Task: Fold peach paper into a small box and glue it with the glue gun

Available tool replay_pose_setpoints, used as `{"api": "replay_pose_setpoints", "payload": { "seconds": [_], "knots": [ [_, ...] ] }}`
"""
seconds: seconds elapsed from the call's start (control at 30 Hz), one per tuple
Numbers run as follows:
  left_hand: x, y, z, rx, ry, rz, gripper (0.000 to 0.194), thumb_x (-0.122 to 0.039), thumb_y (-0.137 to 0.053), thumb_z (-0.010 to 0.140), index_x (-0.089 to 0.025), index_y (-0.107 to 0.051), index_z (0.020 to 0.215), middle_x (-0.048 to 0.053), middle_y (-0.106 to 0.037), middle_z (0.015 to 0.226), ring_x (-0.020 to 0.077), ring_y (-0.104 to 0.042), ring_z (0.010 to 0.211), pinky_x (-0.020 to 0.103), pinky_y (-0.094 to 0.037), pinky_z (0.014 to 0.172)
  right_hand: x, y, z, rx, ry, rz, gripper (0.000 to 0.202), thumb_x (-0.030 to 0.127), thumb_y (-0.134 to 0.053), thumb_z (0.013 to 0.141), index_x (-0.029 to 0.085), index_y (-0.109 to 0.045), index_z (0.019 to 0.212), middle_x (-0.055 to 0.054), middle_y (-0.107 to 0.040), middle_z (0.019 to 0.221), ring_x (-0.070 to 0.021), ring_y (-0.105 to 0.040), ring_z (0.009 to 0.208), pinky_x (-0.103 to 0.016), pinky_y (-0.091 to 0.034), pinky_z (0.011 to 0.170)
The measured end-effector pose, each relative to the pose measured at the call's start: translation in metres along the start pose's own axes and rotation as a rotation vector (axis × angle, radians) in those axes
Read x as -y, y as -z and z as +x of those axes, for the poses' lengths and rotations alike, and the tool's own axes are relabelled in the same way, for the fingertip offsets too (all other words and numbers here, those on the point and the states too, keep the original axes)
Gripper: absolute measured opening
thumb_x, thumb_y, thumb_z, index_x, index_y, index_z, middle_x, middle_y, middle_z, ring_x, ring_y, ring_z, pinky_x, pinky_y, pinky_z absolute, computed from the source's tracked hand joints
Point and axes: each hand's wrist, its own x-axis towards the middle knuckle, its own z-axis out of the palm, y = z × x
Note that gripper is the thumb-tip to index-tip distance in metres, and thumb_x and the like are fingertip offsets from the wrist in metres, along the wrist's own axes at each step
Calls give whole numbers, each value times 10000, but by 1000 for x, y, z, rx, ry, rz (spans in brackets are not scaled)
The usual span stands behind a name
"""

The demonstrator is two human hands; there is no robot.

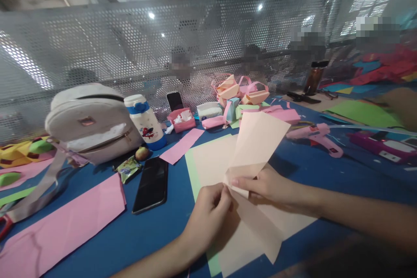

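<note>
A folded sheet of peach paper stands up between my hands, one end raised to the upper right and another hanging to the lower right. My right hand is closed around its middle, thumb on top. My left hand pinches the left edge of the fold, fingertips pressed together. Under both hands lie larger flat peach sheets, with a green sheet showing along their left side.
A black phone, pink paper, a snack packet, a white backpack and a bottle are on the left. Rightward lie a pink glue gun and a purple power strip. Paper shapes sit behind, before a perforated metal screen.
</note>
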Motion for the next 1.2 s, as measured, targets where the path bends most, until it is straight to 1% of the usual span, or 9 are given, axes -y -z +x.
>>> {"api": "replay_pose_setpoints", "payload": {
  "seconds": [0.1,0.27,0.6,0.7,0.8,0.93,1.03,1.1,1.2],
  "knots": [
    [0,0,-1,-10,-9,1,412,-424,-351,906,-217,-383,551,-44,-367,518,114,-317,513,254,-238,514,1,0,-1,13,-28,51,532,612,-793,657,168,-501,687,44,-442,647,-83,-374,596,-226,-253,529],
    [1,1,1,-23,-7,0,409,-443,-339,908,-218,-378,569,-47,-351,534,115,-301,524,253,-227,516,3,2,-2,67,-32,-1,501,604,-753,717,150,-541,696,19,-485,688,-94,-389,632,-245,-279,567],
    [2,1,-1,-34,-45,-50,432,-449,-351,932,-207,-413,580,-44,-354,542,116,-303,533,251,-240,530,11,3,-5,25,-38,21,491,552,-813,674,153,-539,756,24,-501,711,-100,-427,649,-234,-331,592],
    [4,1,-1,-35,-58,-87,443,-477,-358,944,-201,-422,605,-45,-350,559,111,-285,537,248,-229,520,9,3,-5,15,-38,36,476,543,-816,678,151,-555,748,12,-526,717,-118,-481,669,-257,-402,637],
    [7,1,-1,-36,-59,-133,453,-511,-363,951,-196,-439,635,-53,-333,562,102,-256,522,243,-213,499,5,4,-5,-15,-18,8,472,555,-799,699,129,-640,827,-55,-630,826,-182,-582,794,-321,-481,762],
    [6,1,0,-37,-35,-250,490,-585,-411,928,-200,-430,625,-68,-319,535,85,-244,485,230,-212,465,2,3,-3,-24,121,-19,465,551,-762,757,136,-694,957,-93,-681,948,-228,-617,929,-354,-500,850],
    [3,2,2,-57,-11,-375,542,-662,-456,882,-209,-411,588,-67,-341,493,79,-288,445,222,-234,432,5,2,-3,66,249,-91,468,571,-695,823,157,-707,1040,-82,-679,955,-236,-625,950,-361,-506,862],
    [1,3,3,-75,-10,-427,576,-696,-477,854,-210,-415,552,-49,-377,463,85,-341,423,226,-268,419,9,4,-3,110,312,-211,486,588,-681,827,168,-723,1068,-88,-673,985,-259,-615,993,-389,-498,910],
    [-3,3,3,-84,-26,-450,605,-703,-495,846,-192,-461,523,-21,-434,449,94,-403,414,232,-316,428,13,6,-5,53,432,-491,434,534,-744,792,204,-756,1074,-98,-626,1142,-292,-544,1156,-421,-406,1066]
  ]
}}
